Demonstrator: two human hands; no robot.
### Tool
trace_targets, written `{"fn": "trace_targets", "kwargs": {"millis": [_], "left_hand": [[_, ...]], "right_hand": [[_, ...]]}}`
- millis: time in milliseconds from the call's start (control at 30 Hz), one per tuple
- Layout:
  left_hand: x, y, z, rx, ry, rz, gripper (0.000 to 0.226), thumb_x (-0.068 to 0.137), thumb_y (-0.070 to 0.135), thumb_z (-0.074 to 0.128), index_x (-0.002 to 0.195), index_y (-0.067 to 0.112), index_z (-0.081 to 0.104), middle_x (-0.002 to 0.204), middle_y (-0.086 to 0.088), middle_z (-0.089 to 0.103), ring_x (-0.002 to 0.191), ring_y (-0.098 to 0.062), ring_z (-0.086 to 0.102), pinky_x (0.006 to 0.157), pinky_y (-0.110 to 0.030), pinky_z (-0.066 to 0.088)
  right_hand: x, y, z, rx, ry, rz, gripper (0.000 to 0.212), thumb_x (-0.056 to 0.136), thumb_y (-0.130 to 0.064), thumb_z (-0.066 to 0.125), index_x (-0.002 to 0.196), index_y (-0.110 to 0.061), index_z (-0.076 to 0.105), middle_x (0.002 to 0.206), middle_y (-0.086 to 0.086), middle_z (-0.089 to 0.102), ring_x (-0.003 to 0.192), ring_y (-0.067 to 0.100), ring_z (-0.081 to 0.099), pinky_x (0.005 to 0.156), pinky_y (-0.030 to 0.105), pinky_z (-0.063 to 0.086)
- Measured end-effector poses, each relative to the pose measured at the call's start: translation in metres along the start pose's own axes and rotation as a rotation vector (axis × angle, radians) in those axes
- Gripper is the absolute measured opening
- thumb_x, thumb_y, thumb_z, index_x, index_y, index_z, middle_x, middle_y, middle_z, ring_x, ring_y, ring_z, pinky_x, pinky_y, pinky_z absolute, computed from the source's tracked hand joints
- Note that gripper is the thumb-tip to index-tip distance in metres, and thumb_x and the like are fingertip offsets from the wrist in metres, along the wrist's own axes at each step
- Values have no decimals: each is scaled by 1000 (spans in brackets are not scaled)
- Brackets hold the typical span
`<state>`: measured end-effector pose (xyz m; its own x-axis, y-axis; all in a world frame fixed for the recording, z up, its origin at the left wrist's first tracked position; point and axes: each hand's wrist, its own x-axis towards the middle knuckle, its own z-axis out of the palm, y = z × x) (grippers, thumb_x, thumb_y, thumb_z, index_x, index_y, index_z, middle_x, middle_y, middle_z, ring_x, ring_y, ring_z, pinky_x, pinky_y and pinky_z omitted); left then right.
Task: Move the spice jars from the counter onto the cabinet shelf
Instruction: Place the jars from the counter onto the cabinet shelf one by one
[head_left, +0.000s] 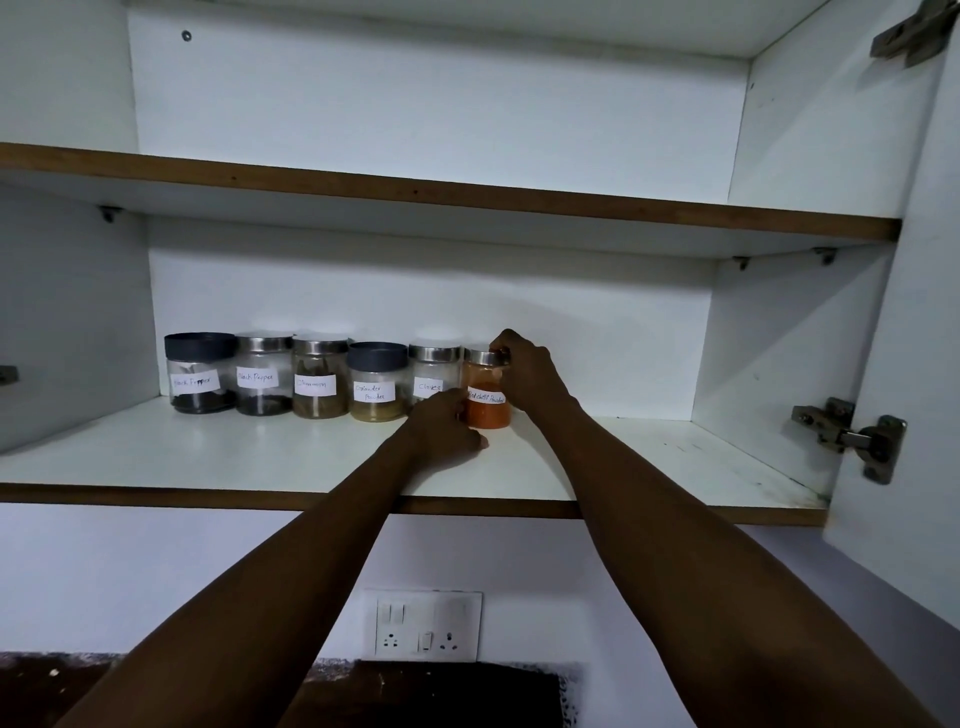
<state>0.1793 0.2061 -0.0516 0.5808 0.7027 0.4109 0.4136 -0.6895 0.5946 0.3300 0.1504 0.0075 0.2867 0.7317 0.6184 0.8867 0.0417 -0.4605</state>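
The right hand (524, 371) curls over the steel lid of the chilli jar (487, 397), fingers wrapped round the rim from above and behind, likely so it can steady the jar or turn it to face its label forward. The left hand (444, 421) meets the same jar low on its near left side, fingers bent against the glass and the heel of the hand resting on the shelf (260, 457); whether those fingers fully wrap the jar cannot be told, but they press or hold it at the base. Between the two hands the jar stands upright on the shelf, orange powder filling its lower half.

Just left of the left hand stands the cloves jar (434, 376), touching or nearly touching the chilli jar. Farther left the row runs on: coriander jar (376, 382), cinnamon jar (319, 376), a steel-lidded pepper jar (264, 374) and a dark-lidded pepper jar (200, 371), all set back near the rear wall with labels outward, presumably so each can be read.

To the right of the right hand the shelf is bare as far as the hinge (852, 439). Below the arms sit a socket plate (423, 623) and a dark strip of bench (457, 691); no jars show there, so this seems the last placement.
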Motion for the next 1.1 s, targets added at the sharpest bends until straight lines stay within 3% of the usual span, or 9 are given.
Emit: {"fn": "trace_targets", "kwargs": {"millis": [233,433,567,667,733,867,933,1000,1100], "left_hand": [[-1,4,-2,25,-38,18,69,83,30,79,147,23,53,135,-1,66,123,-21,63,99,-28,48],[-1,4,-7,6,-57,16,67,82,30,80,144,23,56,134,-1,67,113,-17,61,95,-26,45],[-3,5,-6,1,-34,6,55,81,24,80,133,21,63,119,1,69,108,-16,63,88,-22,45],[-2,15,-11,96,5,22,30,81,18,73,109,23,66,100,5,66,99,-18,66,67,-16,42],[-3,27,-17,195,42,68,24,80,12,66,104,16,71,105,-5,73,104,-26,71,68,-22,48],[-25,47,-20,429,-7,139,44,94,10,55,137,14,67,136,-15,67,127,-31,63,100,-31,53],[-37,56,-22,510,-44,68,39,101,15,49,137,8,63,136,-20,65,127,-34,63,102,-39,51],[-63,59,-18,586,-5,53,38,103,24,48,132,4,64,133,-21,66,123,-36,64,97,-38,49],[-130,51,9,521,315,109,42,105,36,41,116,8,70,114,-15,74,106,-33,70,83,-34,44]], "right_hand": [[3,2,1,-20,-2,-6,31,81,-26,64,109,-14,60,102,7,71,92,28,67,81,38,55],[9,1,2,-52,10,18,37,85,-17,70,120,-18,63,120,12,64,114,33,62,95,49,57],[9,3,5,-81,25,24,36,87,-17,70,123,-19,63,124,17,54,114,37,61,95,50,57],[14,2,-3,-99,38,-6,35,88,-19,71,122,-16,65,117,16,53,113,41,61,96,46,56],[18,-1,-12,-181,38,-21,42,89,-22,71,130,-17,64,125,19,54,121,43,58,101,43,52],[-14,-18,-12,-135,-15,44,88,96,-12,63,166,-33,13,168,22,13,152,44,27,119,48,36],[-45,-28,-11,-78,-27,28,95,95,-19,65,167,-28,4,163,24,23,148,42,35,117,47,39],[-89,-35,-11,-82,-50,-9,78,93,-32,58,163,-21,24,150,18,47,138,38,49,109,42,46],[-171,-33,-4,-38,134,-169,43,96,-26,45,133,-15,63,130,11,65,122,28,62,100,28,47]]}}
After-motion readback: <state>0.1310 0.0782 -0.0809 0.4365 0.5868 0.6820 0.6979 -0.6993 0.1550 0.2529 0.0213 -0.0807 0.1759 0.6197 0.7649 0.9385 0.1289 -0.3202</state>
